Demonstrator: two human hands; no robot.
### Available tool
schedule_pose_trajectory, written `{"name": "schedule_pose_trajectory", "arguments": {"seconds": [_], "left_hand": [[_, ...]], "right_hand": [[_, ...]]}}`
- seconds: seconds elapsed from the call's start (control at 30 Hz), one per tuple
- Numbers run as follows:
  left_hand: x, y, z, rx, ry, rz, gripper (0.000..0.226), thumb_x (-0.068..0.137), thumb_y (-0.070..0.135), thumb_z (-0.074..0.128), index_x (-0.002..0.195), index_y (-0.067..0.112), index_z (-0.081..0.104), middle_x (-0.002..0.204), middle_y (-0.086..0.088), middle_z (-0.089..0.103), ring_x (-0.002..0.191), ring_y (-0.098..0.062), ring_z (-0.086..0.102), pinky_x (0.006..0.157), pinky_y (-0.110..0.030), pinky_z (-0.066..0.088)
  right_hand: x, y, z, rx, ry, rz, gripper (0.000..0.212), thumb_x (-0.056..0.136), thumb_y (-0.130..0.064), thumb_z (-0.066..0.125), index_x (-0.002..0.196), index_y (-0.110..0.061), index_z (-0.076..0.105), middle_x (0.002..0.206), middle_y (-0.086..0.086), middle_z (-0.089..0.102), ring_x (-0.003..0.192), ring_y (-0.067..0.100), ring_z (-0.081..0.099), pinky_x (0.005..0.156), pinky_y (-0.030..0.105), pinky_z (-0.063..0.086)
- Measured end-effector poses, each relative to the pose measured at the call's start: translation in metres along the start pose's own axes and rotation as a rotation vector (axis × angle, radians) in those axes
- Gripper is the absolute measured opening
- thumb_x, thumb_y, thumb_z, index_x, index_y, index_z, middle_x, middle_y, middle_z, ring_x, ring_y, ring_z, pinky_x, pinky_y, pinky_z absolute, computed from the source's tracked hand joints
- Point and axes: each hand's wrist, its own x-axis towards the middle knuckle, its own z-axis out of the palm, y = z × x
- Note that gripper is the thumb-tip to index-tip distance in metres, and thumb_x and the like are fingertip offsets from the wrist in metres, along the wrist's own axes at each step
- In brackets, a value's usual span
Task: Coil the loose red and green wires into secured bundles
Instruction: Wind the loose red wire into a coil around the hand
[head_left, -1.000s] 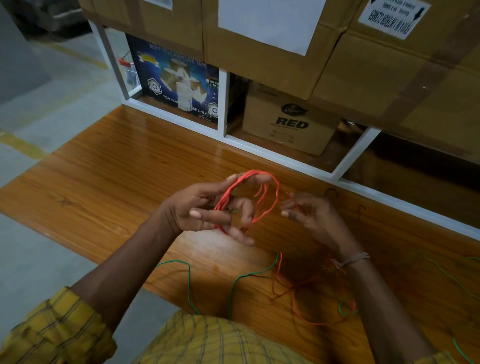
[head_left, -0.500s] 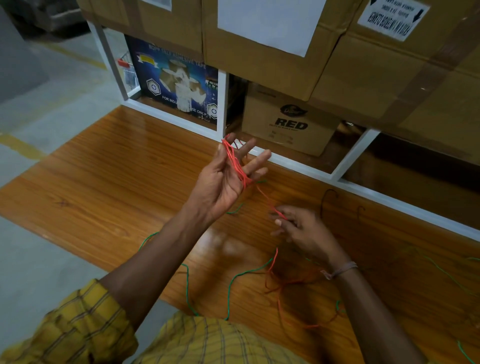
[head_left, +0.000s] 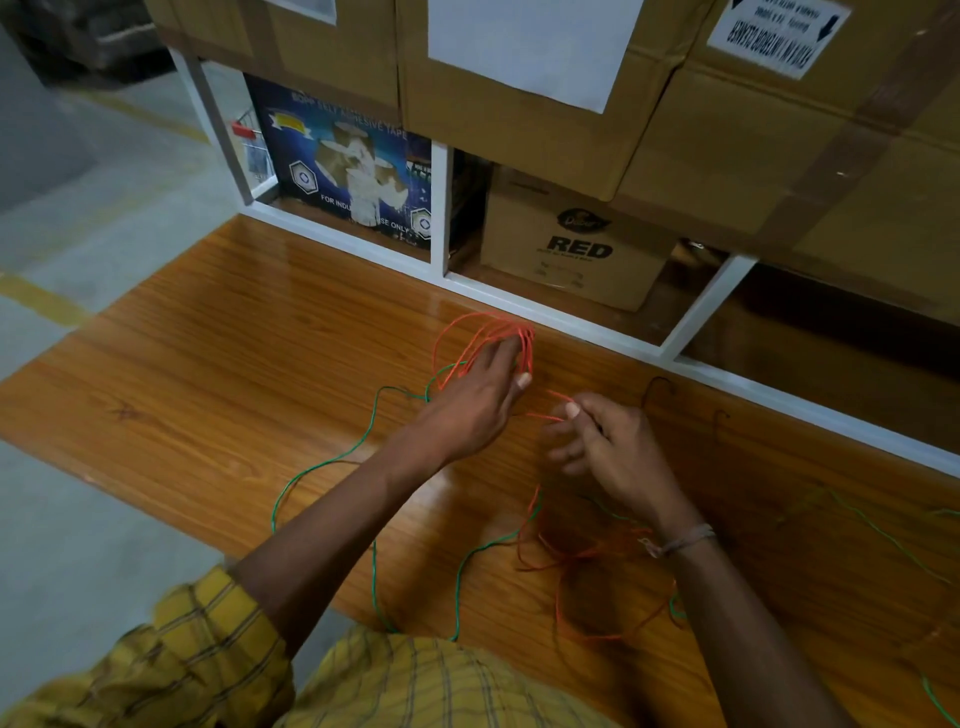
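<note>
Since half a second ago the left hand (head_left: 470, 402) has dropped from its raised, palm-up pose near the shelf frame and now reaches forward, palm down, low over the worktop (head_left: 218, 374); the right hand (head_left: 615, 452) has lifted slightly and closed its pinch.

Head view, landmark: left hand.
- Left hand: fingers spread through the red wire coil (head_left: 488, 338). Several loops fan out beyond and to the left of the fingertips, toward the white shelf frame (head_left: 561, 312). The hand holds the coil; whether the loops touch the worktop cannot be told.
- Right hand: just to the right of the left hand, apart from it. Thumb and forefinger are pinched shut on a short run of red wire, which leads back toward the left hand's thumb.
- Loose red wire (head_left: 587, 566): a slack tangle on the worktop, nearer the person than the left hand and under the right wrist, which wears a thin band (head_left: 680, 543).
- Green wire (head_left: 332, 462): it emerges at the left edge of the left hand, under the coil, curves away left, then runs down along the left forearm toward the yellow checked shirt (head_left: 415, 686). More green strands lie far to the right.
- Beyond the left hand, behind the frame: a cardboard box marked RED (head_left: 576, 244) and a blue tape carton (head_left: 348, 166).
</note>
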Motion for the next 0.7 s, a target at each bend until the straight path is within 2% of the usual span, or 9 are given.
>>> {"name": "schedule_pose_trajectory", "arguments": {"seconds": [0.1, 0.17, 0.27, 0.3, 0.37, 0.43, 0.53, 0.63, 0.7], "left_hand": [[-0.002, -0.002, -0.003, 0.122, -0.065, -0.057, 0.055, 0.115, 0.041, 0.036, 0.164, 0.024, 0.02, 0.158, -0.019, 0.043, 0.126, -0.049, 0.06, 0.099, -0.054, 0.052], [-0.002, -0.002, -0.006, 0.183, -0.113, -0.068, 0.054, 0.115, 0.041, 0.036, 0.164, 0.024, 0.021, 0.145, -0.024, 0.057, 0.118, -0.05, 0.064, 0.095, -0.054, 0.053], [-0.001, -0.005, -0.012, 0.084, -0.227, -0.086, 0.054, 0.116, 0.043, 0.034, 0.164, 0.027, 0.016, 0.101, -0.011, 0.08, 0.119, -0.033, 0.069, 0.103, -0.046, 0.05], [-0.001, -0.007, -0.015, 0.033, -0.268, -0.095, 0.054, 0.116, 0.044, 0.033, 0.164, 0.028, 0.017, 0.087, -0.003, 0.08, 0.114, -0.024, 0.07, 0.102, -0.042, 0.048], [-0.001, -0.01, -0.021, -0.091, -0.326, -0.097, 0.048, 0.116, 0.045, 0.034, 0.161, 0.03, 0.024, 0.073, 0.003, 0.073, 0.085, -0.007, 0.07, 0.085, -0.035, 0.048], [-0.004, -0.011, -0.025, -0.258, -0.374, -0.099, 0.038, 0.116, 0.041, 0.037, 0.152, 0.029, 0.036, 0.064, 0.006, 0.061, 0.059, -0.008, 0.057, 0.067, -0.032, 0.045], [-0.011, -0.008, -0.034, -0.449, -0.517, -0.18, 0.029, 0.117, 0.035, 0.039, 0.143, 0.023, 0.045, 0.058, 0.006, 0.044, 0.05, -0.01, 0.041, 0.057, -0.026, 0.044], [-0.016, -0.002, -0.045, -0.503, -0.665, -0.248, 0.024, 0.117, 0.034, 0.039, 0.127, 0.023, 0.058, 0.064, -0.002, 0.036, 0.049, -0.009, 0.032, 0.058, -0.029, 0.04], [-0.02, -0.001, -0.05, -0.562, -0.766, -0.232, 0.032, 0.117, 0.034, 0.037, 0.126, 0.017, 0.062, 0.061, -0.001, 0.032, 0.05, -0.012, 0.026, 0.058, -0.032, 0.036]], "right_hand": [[0.0, 0.001, 0.001, 0.021, 0.136, -0.021, 0.026, 0.114, -0.022, 0.039, 0.107, -0.015, 0.064, 0.09, 0.005, 0.078, 0.067, 0.02, 0.078, 0.057, 0.032, 0.061], [0.002, 0.002, 0.0, 0.023, 0.202, -0.016, 0.028, 0.115, -0.022, 0.037, 0.108, -0.013, 0.062, 0.088, 0.007, 0.078, 0.067, 0.02, 0.078, 0.057, 0.031, 0.06], [0.005, 0.002, -0.002, 0.003, 0.235, -0.044, 0.028, 0.115, -0.022, 0.038, 0.105, -0.016, 0.063, 0.087, 0.005, 0.078, 0.073, 0.012, 0.078, 0.067, 0.028, 0.061], [0.006, 0.003, -0.003, -0.025, 0.244, -0.062, 0.028, 0.114, -0.021, 0.039, 0.104, -0.016, 0.064, 0.088, 0.003, 0.078, 0.077, 0.004, 0.076, 0.07, 0.022, 0.058], [0.007, 0.001, -0.005, -0.096, 0.262, -0.09, 0.027, 0.114, -0.019, 0.041, 0.103, -0.018, 0.066, 0.089, -0.004, 0.076, 0.08, -0.013, 0.068, 0.07, 0.006, 0.047], [0.008, 0.002, -0.007, -0.106, 0.274, -0.091, 0.026, 0.113, -0.018, 0.043, 0.106, -0.016, 0.068, 0.089, -0.005, 0.075, 0.08, -0.019, 0.064, 0.068, 0.002, 0.043], [0.011, 0.005, -0.01, -0.006, 0.264, -0.077, 0.026, 0.113, -0.018, 0.045, 0.11, -0.011, 0.07, 0.089, 0.004, 0.076, 0.079, -0.007, 0.073, 0.07, 0.008, 0.051], [0.014, 0.003, -0.015, 0.006, 0.254, -0.055, 0.026, 0.113, -0.022, 0.046, 0.114, -0.014, 0.071, 0.08, 0.005, 0.075, 0.075, 0.006, 0.074, 0.065, 0.009, 0.053], [0.016, 0.0, -0.017, 0.006, 0.239, -0.066, 0.026, 0.112, -0.023, 0.047, 0.114, -0.015, 0.071, 0.075, 0.008, 0.071, 0.067, 0.008, 0.07, 0.062, 0.012, 0.052]]}}
